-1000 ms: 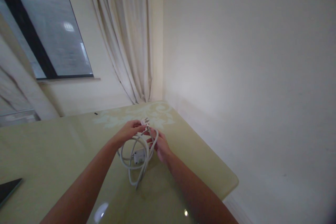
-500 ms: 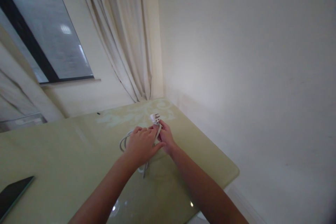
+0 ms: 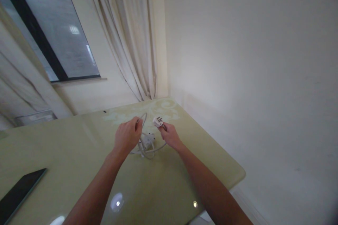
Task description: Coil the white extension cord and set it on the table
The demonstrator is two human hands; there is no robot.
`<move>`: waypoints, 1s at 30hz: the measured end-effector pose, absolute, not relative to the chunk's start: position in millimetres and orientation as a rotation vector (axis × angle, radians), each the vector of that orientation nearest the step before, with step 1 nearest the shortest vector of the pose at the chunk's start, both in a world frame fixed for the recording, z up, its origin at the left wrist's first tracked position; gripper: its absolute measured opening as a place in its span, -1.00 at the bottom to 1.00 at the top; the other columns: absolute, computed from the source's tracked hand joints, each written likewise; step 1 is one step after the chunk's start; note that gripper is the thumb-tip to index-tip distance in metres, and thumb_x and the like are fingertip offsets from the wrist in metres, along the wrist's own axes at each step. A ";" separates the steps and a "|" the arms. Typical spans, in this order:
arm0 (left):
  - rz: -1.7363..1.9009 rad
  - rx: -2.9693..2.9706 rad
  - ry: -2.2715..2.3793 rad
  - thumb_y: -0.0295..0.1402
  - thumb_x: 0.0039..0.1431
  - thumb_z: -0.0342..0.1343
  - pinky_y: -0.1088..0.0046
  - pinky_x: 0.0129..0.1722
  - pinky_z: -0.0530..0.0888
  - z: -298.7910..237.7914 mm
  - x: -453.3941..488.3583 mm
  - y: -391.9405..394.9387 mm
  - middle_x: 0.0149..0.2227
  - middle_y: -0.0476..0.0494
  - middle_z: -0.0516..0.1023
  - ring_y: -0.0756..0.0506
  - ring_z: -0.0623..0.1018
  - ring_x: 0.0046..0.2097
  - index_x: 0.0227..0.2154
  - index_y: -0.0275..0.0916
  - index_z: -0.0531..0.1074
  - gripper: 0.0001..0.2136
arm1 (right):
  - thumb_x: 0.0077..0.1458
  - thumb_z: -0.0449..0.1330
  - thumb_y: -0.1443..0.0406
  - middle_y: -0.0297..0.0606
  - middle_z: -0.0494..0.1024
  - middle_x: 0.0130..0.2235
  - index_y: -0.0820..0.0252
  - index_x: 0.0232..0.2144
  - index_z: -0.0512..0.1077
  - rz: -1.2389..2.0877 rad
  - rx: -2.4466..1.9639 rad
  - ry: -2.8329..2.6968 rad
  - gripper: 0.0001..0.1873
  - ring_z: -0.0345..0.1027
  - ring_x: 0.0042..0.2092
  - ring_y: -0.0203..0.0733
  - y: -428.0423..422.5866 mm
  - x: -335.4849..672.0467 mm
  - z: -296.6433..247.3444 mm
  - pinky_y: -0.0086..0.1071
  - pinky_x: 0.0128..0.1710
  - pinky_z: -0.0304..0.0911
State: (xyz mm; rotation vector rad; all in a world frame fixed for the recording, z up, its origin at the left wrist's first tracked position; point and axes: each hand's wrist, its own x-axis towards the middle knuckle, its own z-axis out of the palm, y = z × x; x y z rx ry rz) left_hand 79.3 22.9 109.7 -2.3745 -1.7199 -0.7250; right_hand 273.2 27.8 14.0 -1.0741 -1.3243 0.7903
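Observation:
My right hand (image 3: 171, 135) is closed on a white power plug (image 3: 158, 122), whose metal pins point up and away from me. To its left, my left hand (image 3: 128, 134) pinches a loop of the pale power cord (image 3: 144, 116). Between and below the hands lies a white power strip (image 3: 148, 140) on the tabletop, with loops of cord over and around it. Part of the strip is hidden behind the cord and my left hand.
The pale green glossy table (image 3: 148, 190) has its right edge along a white wall (image 3: 250, 77). A flat dark object (image 3: 22, 190) lies at the left, and a tiny black item (image 3: 105, 111) near the far edge. Curtains (image 3: 132, 35) hang behind.
My hands have moved apart; the left went left with a loop of cord. The plug has turned in my right hand, and the power strip beneath has come into view.

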 end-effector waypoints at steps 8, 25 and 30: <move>-1.194 -2.245 -1.879 -0.09 0.45 -0.34 0.01 0.10 0.33 64.7 40.3 35.2 0.04 -0.38 0.55 -0.34 0.49 0.10 0.12 -0.26 0.42 -0.47 | 0.03 0.29 -0.08 -0.26 0.53 -0.54 0.16 -0.48 0.48 1.046 -0.671 -0.525 -0.57 0.31 -0.51 -0.26 40.7 295.8 22.0 -0.40 -0.48 0.17; -1.240 -2.238 -2.314 -0.17 0.31 -0.12 0.39 -0.40 0.29 -0.9 -1.9 12.5 -0.55 -0.02 0.37 -0.13 0.46 -0.45 -0.41 -0.13 0.36 -0.74 | 0.01 0.28 -0.20 -0.47 0.24 -0.62 0.14 -0.46 0.42 0.916 -0.854 -0.616 -0.47 0.17 -0.61 -0.34 39.7 311.6 6.9 -0.42 -0.61 0.06; -1.664 -2.392 -2.327 0.03 0.17 0.10 0.44 -0.47 0.32 6.4 3.1 6.1 -0.53 0.00 0.43 -0.09 0.45 -0.48 -0.36 -0.18 0.45 -0.66 | -0.08 0.40 -0.14 -0.35 0.44 -0.55 0.17 -0.43 0.49 1.040 -0.821 -0.629 -0.49 0.45 -0.47 -0.22 34.4 308.1 14.1 -0.41 -0.50 0.24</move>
